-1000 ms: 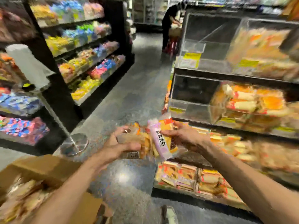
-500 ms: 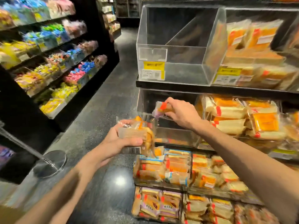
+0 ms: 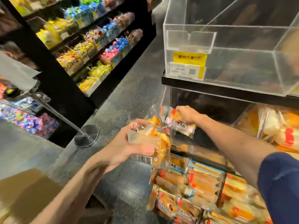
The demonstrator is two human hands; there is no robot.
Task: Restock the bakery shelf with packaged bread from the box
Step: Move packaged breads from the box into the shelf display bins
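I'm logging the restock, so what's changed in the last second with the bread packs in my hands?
The right hand has carried the purple-labelled pack away from the left hand to the empty end of the clear bin, still gripping it. The left hand still holds its bread packs.

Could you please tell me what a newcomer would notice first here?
At centre, the left hand holds a clear-wrapped bread packet, while the right hand grips a purple-labelled packet at the middle shelf's dark opening. Upper right stands a large clear bin with a yellow price label; brightly coloured sweets fill the black shelves at left.
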